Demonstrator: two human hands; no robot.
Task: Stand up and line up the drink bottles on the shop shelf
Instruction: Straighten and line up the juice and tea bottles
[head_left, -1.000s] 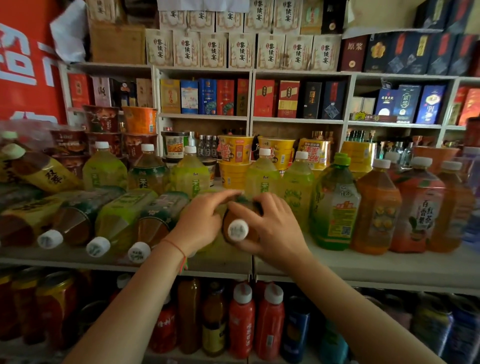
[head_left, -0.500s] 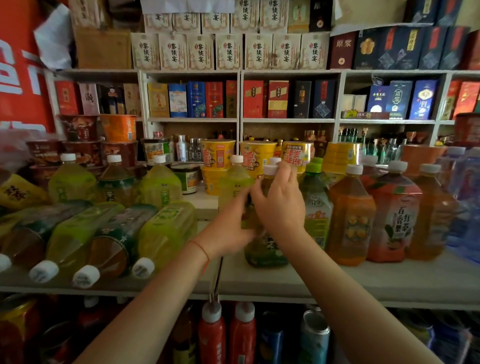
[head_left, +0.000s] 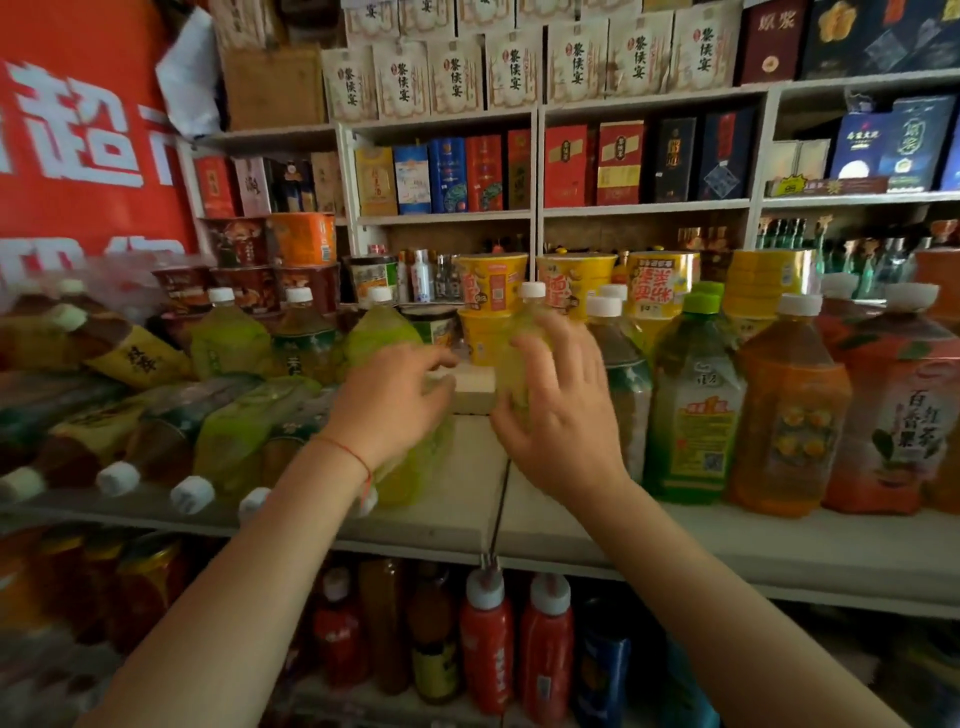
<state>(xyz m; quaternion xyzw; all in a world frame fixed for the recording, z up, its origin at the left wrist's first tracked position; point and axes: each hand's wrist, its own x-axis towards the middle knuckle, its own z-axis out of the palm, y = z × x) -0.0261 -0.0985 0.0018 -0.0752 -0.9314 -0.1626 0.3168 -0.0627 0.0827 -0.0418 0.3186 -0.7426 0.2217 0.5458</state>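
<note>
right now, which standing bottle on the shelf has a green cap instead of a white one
The green bottle with the yellow label, just right of the right hand. Its cap is green; the other standing bottles show white caps.

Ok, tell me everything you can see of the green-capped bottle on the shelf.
The green-capped bottle stands upright on the shelf, right of centre. It looks like clear plastic holding dark green liquid, with a bright green screw cap and a label going from green to yellow with red print and a small code square. A white-capped dark bottle crowds its left side and an orange bottle its right. Neither hand touches it.
</note>
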